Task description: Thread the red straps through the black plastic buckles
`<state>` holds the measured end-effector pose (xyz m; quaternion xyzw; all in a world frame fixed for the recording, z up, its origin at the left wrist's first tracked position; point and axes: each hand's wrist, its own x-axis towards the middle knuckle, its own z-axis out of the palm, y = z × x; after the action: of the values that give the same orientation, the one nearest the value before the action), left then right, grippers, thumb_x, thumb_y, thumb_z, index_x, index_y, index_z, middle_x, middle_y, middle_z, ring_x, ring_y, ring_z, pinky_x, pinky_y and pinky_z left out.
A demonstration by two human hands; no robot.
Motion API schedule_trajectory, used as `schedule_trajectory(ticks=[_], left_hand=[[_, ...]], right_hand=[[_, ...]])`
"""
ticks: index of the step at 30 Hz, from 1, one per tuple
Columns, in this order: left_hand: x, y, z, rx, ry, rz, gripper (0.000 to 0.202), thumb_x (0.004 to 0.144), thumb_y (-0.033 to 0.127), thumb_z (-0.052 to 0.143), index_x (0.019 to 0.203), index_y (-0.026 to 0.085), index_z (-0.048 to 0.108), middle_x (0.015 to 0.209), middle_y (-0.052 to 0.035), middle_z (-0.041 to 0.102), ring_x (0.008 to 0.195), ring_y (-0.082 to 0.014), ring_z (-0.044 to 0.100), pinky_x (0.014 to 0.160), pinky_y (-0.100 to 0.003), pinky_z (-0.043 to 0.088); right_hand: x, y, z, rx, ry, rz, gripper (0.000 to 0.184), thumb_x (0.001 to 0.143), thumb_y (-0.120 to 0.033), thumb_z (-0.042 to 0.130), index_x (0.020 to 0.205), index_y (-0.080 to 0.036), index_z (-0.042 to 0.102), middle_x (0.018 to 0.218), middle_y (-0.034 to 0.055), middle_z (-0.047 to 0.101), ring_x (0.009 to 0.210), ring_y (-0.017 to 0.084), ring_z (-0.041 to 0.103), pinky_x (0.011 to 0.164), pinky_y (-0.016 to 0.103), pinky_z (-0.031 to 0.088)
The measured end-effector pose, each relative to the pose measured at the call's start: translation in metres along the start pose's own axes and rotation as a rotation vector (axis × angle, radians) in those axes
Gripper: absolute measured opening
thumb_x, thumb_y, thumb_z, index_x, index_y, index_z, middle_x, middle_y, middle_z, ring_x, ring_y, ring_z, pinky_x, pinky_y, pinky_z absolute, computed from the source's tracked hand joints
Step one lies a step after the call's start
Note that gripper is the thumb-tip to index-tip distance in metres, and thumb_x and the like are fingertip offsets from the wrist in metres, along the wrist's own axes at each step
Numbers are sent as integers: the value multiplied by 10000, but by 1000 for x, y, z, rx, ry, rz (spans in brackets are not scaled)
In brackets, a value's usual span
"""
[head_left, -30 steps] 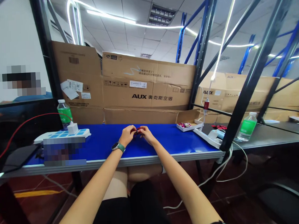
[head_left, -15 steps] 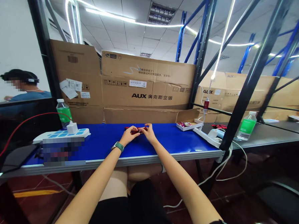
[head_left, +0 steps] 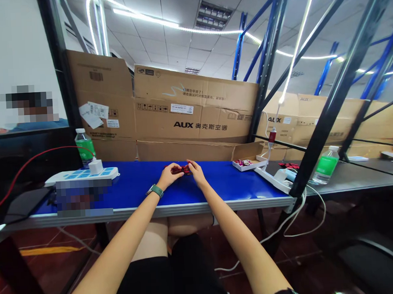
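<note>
two hands meet at one small red piece (head_left: 181, 169), which lies low on the blue surface (head_left: 136, 192) straight ahead of us, toward its far edge. its long axis runs left to right. our left hand (head_left: 167, 176) closes its fingertips on the left end and our right hand (head_left: 195, 173) on the right end, so both are equally near, with the piece between them. it is too small to identify.
</note>
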<state>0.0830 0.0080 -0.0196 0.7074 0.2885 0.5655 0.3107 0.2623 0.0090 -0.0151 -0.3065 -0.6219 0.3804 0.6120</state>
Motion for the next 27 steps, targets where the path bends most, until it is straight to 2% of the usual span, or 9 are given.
schedule_trajectory(ticks=[5, 10, 14, 19, 23, 27], left_hand=[[-1, 1, -1, 35, 11, 31, 376, 674, 403, 827, 904, 173, 638, 916, -59, 721, 882, -213, 698, 878, -393, 564], [0, 2, 0, -8, 19, 41, 395, 664, 412, 835, 906, 178, 628, 917, -55, 727, 882, -217, 708, 861, -394, 585], [-1, 5, 0, 9, 55, 49, 381, 691, 418, 820, 939, 178, 659, 964, -76, 733, 902, -225, 712, 871, -403, 593], [-4, 15, -1, 77, 105, 47, 348, 720, 411, 802, 953, 174, 702, 963, -94, 748, 899, -241, 721, 868, -410, 593], [-6, 20, -1, 91, 116, 36, 334, 717, 440, 801, 892, 171, 708, 912, -94, 760, 857, -246, 726, 823, -399, 598], [-8, 22, -1, 80, 78, 60, 320, 736, 464, 782, 863, 180, 707, 890, -83, 766, 844, -239, 728, 811, -384, 597]], right_hand=[[-7, -13, 2, -25, 52, -68, 473, 795, -545, 685, 1135, -253, 537, 898, 32, 713, 785, 188, 704, 634, 265, 549], [-7, -14, 4, -67, -3, -75, 420, 745, -517, 741, 1025, -225, 629, 807, 27, 716, 757, 198, 705, 699, 306, 572], [-7, -11, 4, -109, -51, -47, 421, 759, -537, 718, 1013, -201, 722, 848, 49, 741, 756, 203, 704, 721, 323, 586], [-9, -14, 6, -41, -63, 0, 429, 714, -532, 756, 950, -173, 759, 895, 66, 760, 794, 225, 714, 775, 353, 594], [-10, -17, 6, 6, -20, 17, 386, 680, -507, 796, 868, -174, 748, 809, 53, 747, 729, 207, 709, 762, 343, 591], [-10, -17, 4, 8, -23, 28, 383, 644, -502, 825, 824, -175, 740, 765, 47, 738, 705, 202, 703, 745, 334, 585]])
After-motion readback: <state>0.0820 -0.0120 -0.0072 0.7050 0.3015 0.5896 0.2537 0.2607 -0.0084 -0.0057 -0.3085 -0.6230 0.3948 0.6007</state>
